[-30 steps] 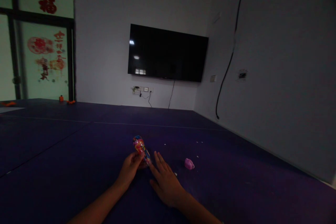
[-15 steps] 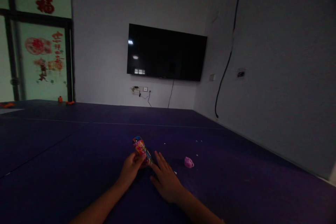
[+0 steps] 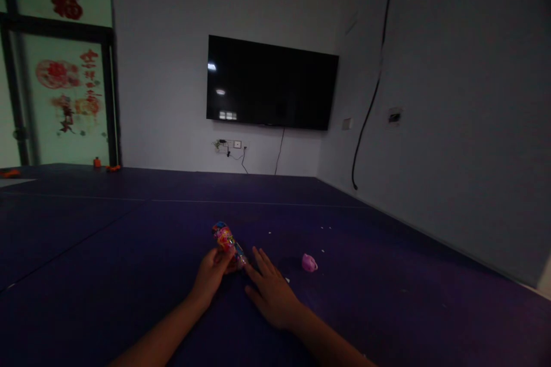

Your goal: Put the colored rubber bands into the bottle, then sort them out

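A shiny, many-coloured wrapped packet (image 3: 225, 239), long and narrow, slants across the middle of the dark purple surface (image 3: 129, 275). My left hand (image 3: 212, 275) pinches it near its lower end between thumb and fingers. Just right of the packet, my right hand (image 3: 271, 292) lies with its fingers stretched out, the index fingertip at the packet's near end; whether it touches is hard to tell. To the right of that hand sits a small pink toy cup (image 3: 309, 263) with a looped handle. What the packet contains is not clear.
Small white scraps (image 3: 287, 280) are scattered around the cup. Orange objects (image 3: 97, 162) stand far left near the glass door (image 3: 64, 92). A television (image 3: 271, 83) hangs on the back wall, and a black cable (image 3: 365, 120) runs down the right wall.
The packet and my left hand have shifted slightly left. My right hand stays almost where it was, fingers still stretched. The view has tilted a little.
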A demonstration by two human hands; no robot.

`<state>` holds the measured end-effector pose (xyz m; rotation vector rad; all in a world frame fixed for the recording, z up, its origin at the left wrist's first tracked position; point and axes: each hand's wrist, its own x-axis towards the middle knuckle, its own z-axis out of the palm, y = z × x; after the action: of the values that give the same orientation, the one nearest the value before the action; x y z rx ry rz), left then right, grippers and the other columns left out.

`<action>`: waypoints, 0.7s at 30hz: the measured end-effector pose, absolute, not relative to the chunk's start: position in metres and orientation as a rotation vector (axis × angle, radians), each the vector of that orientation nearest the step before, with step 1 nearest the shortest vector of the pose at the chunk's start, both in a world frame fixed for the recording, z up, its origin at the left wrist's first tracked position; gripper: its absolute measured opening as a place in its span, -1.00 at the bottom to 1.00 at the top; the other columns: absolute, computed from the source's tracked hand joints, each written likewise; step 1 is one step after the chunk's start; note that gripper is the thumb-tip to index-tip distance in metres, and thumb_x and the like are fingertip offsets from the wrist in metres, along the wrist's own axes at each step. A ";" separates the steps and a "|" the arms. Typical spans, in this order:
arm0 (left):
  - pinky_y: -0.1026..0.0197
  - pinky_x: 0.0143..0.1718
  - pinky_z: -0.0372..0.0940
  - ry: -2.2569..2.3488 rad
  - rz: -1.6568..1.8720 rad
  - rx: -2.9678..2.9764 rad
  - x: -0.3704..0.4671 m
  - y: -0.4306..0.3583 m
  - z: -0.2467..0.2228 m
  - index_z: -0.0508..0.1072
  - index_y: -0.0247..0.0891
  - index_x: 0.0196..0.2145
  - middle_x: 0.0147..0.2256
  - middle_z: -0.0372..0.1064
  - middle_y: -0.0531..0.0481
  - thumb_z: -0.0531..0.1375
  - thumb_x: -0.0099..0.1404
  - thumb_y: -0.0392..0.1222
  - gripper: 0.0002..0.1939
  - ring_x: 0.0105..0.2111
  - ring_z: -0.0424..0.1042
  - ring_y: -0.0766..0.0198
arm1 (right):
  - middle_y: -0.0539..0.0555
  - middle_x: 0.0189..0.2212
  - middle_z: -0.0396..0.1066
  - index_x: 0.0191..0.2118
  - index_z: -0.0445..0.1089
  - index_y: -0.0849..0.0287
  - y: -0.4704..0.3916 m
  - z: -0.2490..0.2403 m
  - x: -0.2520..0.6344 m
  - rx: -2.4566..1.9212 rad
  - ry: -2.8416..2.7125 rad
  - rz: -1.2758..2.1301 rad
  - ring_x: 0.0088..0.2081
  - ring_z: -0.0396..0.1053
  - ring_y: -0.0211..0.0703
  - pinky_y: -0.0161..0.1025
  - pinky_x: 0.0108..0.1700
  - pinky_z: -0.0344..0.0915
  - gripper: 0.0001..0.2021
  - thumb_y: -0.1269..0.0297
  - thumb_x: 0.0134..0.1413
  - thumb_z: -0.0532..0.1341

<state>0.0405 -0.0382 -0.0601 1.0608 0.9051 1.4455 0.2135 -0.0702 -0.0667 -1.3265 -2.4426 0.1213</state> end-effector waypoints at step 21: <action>0.08 -0.28 0.41 0.905 1.330 1.150 0.041 -0.043 -0.057 0.44 -0.33 -0.31 -0.38 0.50 -0.11 0.36 -0.16 0.10 -0.48 -0.33 0.49 0.09 | 0.09 0.32 -0.44 0.30 -0.23 -0.05 -0.068 -0.068 0.213 -1.316 -2.445 0.157 0.30 -0.36 0.06 0.04 0.22 -0.10 -0.34 0.23 0.15 0.08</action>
<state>0.0412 -0.0432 -0.0573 1.1499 0.9054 1.3298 0.2132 -0.0675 -0.0684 -1.3159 -2.4455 0.1566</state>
